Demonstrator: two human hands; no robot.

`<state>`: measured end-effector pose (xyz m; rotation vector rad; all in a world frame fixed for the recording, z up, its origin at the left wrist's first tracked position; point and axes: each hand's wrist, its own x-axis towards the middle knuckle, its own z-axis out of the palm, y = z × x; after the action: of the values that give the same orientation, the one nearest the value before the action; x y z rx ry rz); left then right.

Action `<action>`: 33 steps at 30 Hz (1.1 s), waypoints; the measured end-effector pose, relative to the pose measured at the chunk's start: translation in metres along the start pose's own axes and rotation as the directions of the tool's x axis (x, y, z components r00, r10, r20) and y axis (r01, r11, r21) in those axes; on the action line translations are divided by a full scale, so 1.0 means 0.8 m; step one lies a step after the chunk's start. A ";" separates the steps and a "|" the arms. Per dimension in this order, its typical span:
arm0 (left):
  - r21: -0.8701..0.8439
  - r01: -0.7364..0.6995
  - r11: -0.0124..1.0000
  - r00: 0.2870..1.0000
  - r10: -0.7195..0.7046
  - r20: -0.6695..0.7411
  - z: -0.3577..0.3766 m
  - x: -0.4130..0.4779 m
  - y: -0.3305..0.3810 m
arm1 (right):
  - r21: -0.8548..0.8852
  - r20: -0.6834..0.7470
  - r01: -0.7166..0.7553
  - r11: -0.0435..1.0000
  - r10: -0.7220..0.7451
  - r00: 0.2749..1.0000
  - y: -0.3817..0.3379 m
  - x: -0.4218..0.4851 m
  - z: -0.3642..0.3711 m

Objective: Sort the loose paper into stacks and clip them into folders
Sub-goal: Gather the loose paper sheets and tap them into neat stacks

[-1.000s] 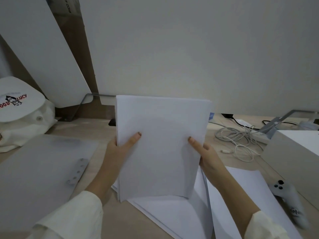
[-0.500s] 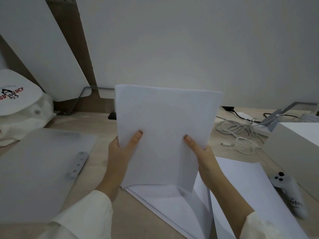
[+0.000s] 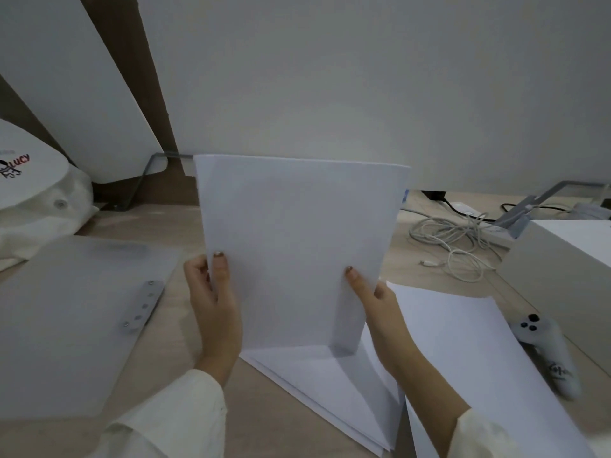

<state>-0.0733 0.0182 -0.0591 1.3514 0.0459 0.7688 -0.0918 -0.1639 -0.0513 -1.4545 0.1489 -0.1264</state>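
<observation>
Pinches upright paper stack point(image 3: 297, 246): left hand point(image 3: 215, 305) at 9 o'clock, right hand point(image 3: 380, 305) at 3 o'clock | risks fanning into loose sheets point(image 3: 330, 385) at 6 o'clock through slack grip

1. The red capitals "LUCY" point(image 3: 20, 159) stand on a white rounded fabric flap point(image 3: 33, 183) at the 9 o'clock edge of the worktop point(image 3: 251, 421), at about 10 o'clock from the upright paper stack point(image 3: 297, 246). The picture's left edge cuts off the print there, so anything before these letters is out of view.
2. A small dark cartoon figure point(image 3: 8, 170) sits just below those letters, partly cut off, with no readable words of its own.
3. A dark handwritten scrawl point(image 3: 558, 371) stands on the white controller point(image 3: 545, 345) at 4 o'clock. It is too blurred to read.
</observation>
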 end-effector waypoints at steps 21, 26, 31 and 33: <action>0.412 0.315 0.855 0.554 -0.518 0.652 0.133 -0.118 -0.023 | -0.427 -0.385 -0.255 0.868 0.080 0.920 -0.011 -0.043 -0.248; 0.502 0.221 0.836 0.525 -0.535 0.662 0.159 -0.158 -0.049 | -0.504 -0.429 -0.341 0.793 0.113 0.896 0.022 -0.043 -0.300; 0.561 0.075 0.824 0.517 -0.513 0.685 0.160 -0.174 -0.074 | -0.564 -0.454 -0.347 0.749 0.070 0.888 0.039 -0.052 -0.310; 0.575 0.058 0.816 0.506 -0.521 0.688 0.157 -0.178 -0.075 | -0.583 -0.458 -0.327 0.744 0.032 0.888 0.040 -0.055 -0.308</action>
<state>-0.0963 -0.1640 -0.1357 2.0253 -0.2943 -0.2998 -0.1789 -0.3936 -0.1093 -2.0876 0.7621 -0.2433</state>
